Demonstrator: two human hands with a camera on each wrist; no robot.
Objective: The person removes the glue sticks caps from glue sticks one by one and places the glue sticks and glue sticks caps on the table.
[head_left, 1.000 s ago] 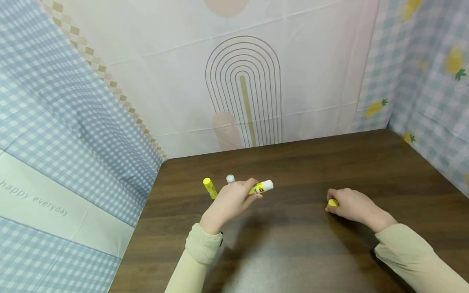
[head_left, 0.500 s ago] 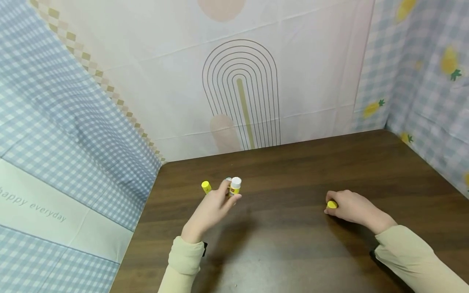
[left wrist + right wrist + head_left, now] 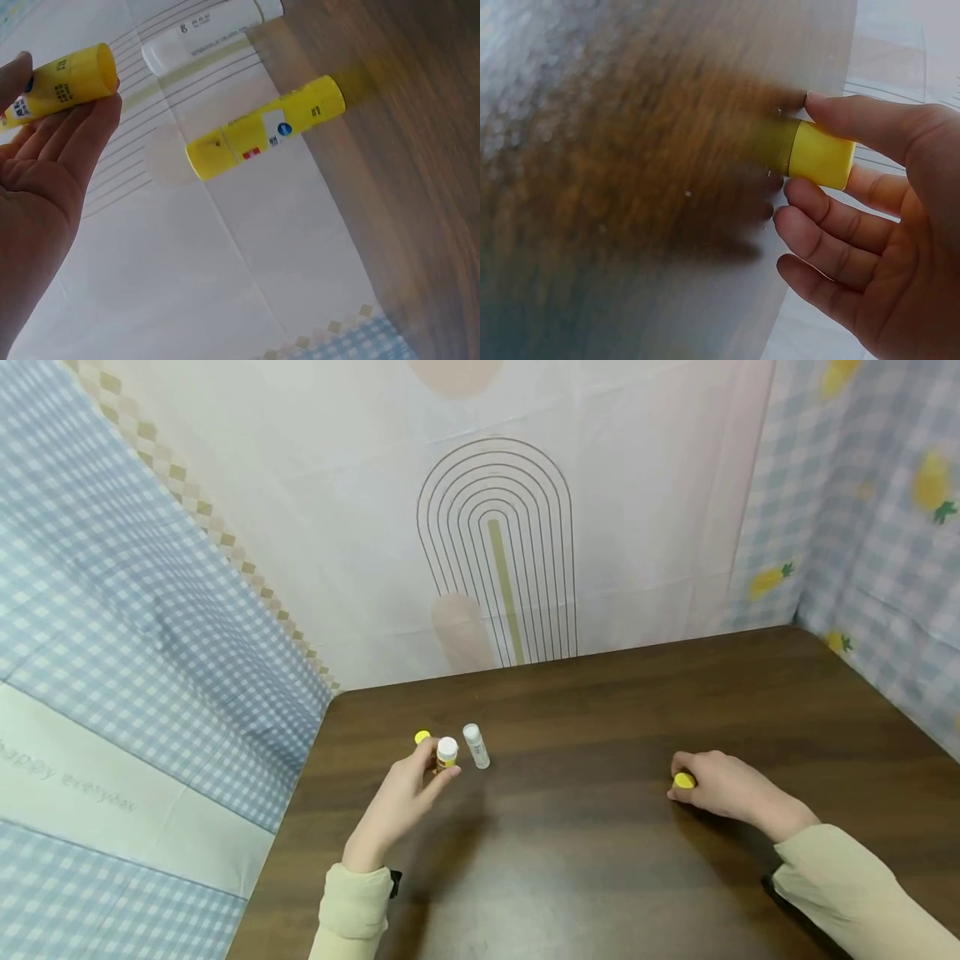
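Note:
My left hand [image 3: 397, 797] holds a yellow glue stick [image 3: 447, 758] with a white top between thumb and fingers, above the table. In the left wrist view this glue stick [image 3: 71, 82] has its yellow end towards the tabletop. Just beyond the hand a yellow glue stick [image 3: 266, 127] stands upright; in the head view mostly its yellow top [image 3: 423, 737] shows. A white glue stick [image 3: 476, 746] stands to the right of it. Far to the right, my right hand [image 3: 723, 785] pinches a short yellow cap [image 3: 823, 154] that stands on the tabletop.
The brown wooden table [image 3: 570, 860] reaches back to a white cloth [image 3: 645, 510] with printed arches. Blue checked cloth [image 3: 150, 610] hangs along the left side, and checked cloth with pineapples [image 3: 870, 543] on the right.
My left hand has moved left with the glue stick, which has turned from lying sideways to upright. The white glue stick has come into full sight. My right hand has stayed at the cap.

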